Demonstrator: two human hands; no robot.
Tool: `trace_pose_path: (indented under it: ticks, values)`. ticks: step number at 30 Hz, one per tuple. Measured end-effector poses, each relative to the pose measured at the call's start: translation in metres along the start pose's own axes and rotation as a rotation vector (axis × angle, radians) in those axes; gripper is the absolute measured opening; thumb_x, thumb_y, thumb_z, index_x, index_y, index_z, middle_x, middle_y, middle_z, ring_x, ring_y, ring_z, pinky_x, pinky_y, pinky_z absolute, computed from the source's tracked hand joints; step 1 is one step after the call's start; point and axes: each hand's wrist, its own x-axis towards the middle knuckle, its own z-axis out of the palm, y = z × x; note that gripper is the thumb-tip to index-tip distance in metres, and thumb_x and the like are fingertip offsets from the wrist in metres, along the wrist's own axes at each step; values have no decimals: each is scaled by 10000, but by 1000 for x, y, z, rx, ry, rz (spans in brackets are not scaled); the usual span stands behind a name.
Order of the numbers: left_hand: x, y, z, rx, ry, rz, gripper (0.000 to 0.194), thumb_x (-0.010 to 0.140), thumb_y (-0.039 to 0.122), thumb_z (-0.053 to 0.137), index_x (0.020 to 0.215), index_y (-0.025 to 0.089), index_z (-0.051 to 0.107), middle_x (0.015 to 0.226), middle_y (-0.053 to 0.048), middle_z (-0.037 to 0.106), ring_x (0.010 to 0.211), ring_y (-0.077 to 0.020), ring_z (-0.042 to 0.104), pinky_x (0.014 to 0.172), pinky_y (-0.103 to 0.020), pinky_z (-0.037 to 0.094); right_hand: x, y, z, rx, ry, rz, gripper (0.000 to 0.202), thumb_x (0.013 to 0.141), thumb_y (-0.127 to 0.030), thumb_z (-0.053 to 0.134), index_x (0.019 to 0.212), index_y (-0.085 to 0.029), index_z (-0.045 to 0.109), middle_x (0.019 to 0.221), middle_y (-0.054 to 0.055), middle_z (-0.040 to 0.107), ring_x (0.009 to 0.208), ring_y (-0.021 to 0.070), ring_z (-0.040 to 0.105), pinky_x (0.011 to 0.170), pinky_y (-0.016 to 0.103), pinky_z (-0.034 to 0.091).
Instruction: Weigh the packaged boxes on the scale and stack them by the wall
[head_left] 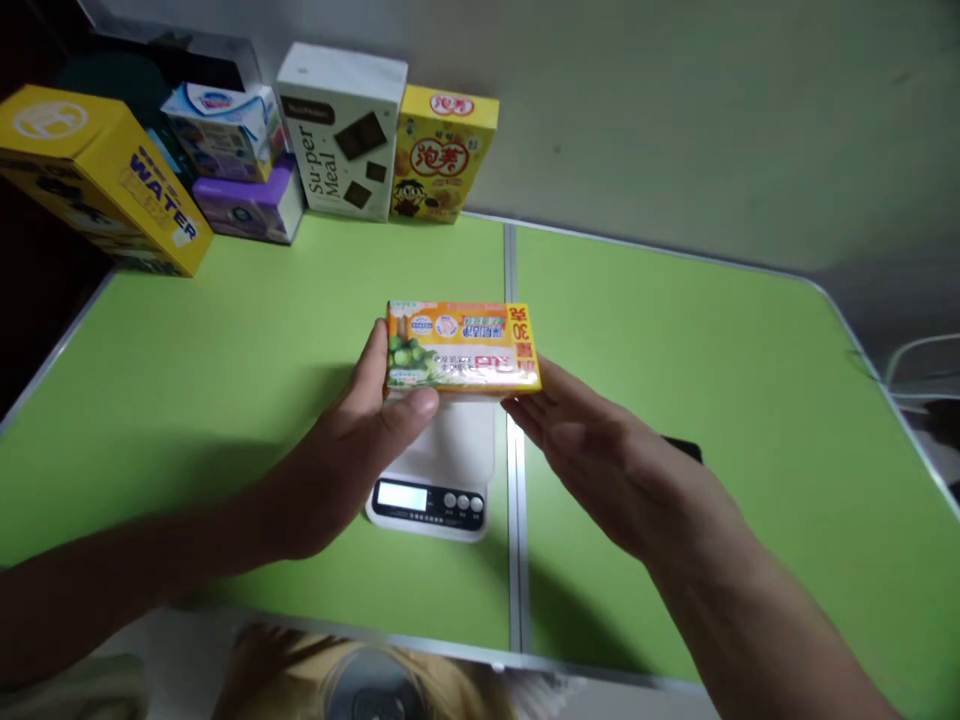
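Observation:
A shiny orange-and-yellow soap pack (463,346) is held level above a white digital kitchen scale (442,455). My left hand (349,430) grips its left end, the thumb along the near edge and a finger up the left side. At the right end, my right hand (592,440) supports the pack with its fingertips against the side and lower corner. The soap pack hides the far part of the scale's platform. In front, the scale's lit display (402,497) and round buttons show, but the digits are washed out.
On the green folding table (720,370), a yellow box (112,180), stacked small packs (244,205), a white Super Meal box (341,135) and a yellow snack box (444,155) line the back left. A dark flat object (684,449) lies partly behind my right hand.

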Motion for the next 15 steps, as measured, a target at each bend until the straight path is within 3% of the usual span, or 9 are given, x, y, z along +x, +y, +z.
trace_pose_path:
  ticks: [3,7,11,15]
  values:
    - [-12,-15,16,5,28,-121,729,969,508,397,1585,269,87,1513,-24,478,1448,-246,372,1228,-427,268,-23,19,-2,-5,-1,45,565,716,-274,557,1274,-332,619,1343,-29,628,1440,280,361,1216,477,243]
    - [-13,-33,24,22,29,-158,655,999,503,301,1583,277,109,1490,-10,507,1440,-220,388,1223,-410,295,-31,39,1,55,-21,38,594,759,-255,525,1346,-338,562,1421,-56,569,1451,262,346,1197,481,292]
    - [-7,-27,17,68,134,-166,592,981,494,335,1529,271,323,1511,-21,486,1461,-253,345,1186,-435,362,-35,42,-2,80,32,65,548,752,-304,552,1297,-314,601,1481,-49,517,1460,279,338,1205,509,279]
    - [-4,-13,-1,126,191,-135,578,977,419,301,1505,193,367,1588,-54,364,1478,-243,304,1201,-419,321,-45,40,-25,25,244,30,456,738,-371,641,1192,-347,657,1452,-24,550,1466,305,335,1170,570,335]
